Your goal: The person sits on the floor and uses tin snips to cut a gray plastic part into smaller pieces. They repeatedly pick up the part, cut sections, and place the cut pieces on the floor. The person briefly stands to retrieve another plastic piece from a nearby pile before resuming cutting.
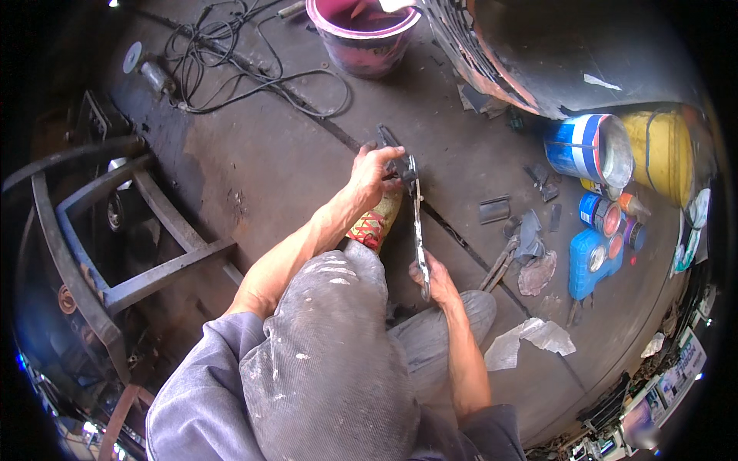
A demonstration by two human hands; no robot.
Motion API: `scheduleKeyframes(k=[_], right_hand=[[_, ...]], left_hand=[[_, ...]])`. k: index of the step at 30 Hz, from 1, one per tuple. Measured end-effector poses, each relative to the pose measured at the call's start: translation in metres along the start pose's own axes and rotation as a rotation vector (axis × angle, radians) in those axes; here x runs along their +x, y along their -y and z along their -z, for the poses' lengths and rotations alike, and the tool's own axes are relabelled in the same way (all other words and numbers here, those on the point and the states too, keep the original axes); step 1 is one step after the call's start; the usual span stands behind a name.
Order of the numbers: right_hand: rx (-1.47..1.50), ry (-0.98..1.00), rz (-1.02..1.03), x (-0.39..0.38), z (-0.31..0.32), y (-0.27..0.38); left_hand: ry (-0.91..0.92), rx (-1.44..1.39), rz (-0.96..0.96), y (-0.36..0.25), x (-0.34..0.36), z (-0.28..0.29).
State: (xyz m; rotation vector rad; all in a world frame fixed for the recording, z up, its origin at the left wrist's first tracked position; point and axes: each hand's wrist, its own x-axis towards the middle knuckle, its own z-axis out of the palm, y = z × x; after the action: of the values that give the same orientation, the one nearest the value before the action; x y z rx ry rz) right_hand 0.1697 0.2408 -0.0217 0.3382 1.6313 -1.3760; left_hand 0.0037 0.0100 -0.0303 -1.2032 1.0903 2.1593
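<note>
My left hand (372, 172) is closed on a small dark piece (387, 138), held above my yellow shoe with red laces (372, 223). What kind of piece it is, I cannot make out. In my right hand (437, 280) is the near end of a long, narrow tool (418, 223) smeared with white. Its far end meets the dark piece by my left fingers. Whether it is a cutter or another hand tool does not show clearly. My raised knee in grey, paint-spotted trousers (323, 361) fills the space between my forearms.
A pink bucket (365, 50) stands ahead, near a tangled black cable (223, 58) and an angle grinder (157, 77). A metal frame (165, 280) is at left. To the right are pliers (501, 263), scraps (530, 342), a blue-white can (573, 146), a yellow container (661, 154) and a curved panel (569, 54).
</note>
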Motion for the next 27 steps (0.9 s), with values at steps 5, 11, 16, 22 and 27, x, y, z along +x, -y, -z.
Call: scheduleKeyframes(k=[5, 11, 16, 22, 27], right_hand=[[-0.035, 0.051, 0.000, -0.001, -0.004, 0.008], [0.219, 0.031, 0.097, -0.001, 0.000, -0.011], [0.133, 0.034, 0.087, 0.000, 0.007, -0.008], [0.004, -0.098, 0.079, 0.002, 0.002, 0.009], [-0.011, -0.095, 0.051, 0.005, 0.002, 0.005]], left_hand=[[-0.111, 0.419, -0.270, 0.006, -0.005, -0.007], [-0.052, 0.449, -0.508, -0.004, 0.028, 0.012], [-0.048, 0.744, -0.405, -0.007, 0.023, 0.007], [-0.029, 0.974, -0.540, 0.002, 0.018, 0.009], [0.032, 0.817, -0.350, -0.007, -0.006, -0.003]])
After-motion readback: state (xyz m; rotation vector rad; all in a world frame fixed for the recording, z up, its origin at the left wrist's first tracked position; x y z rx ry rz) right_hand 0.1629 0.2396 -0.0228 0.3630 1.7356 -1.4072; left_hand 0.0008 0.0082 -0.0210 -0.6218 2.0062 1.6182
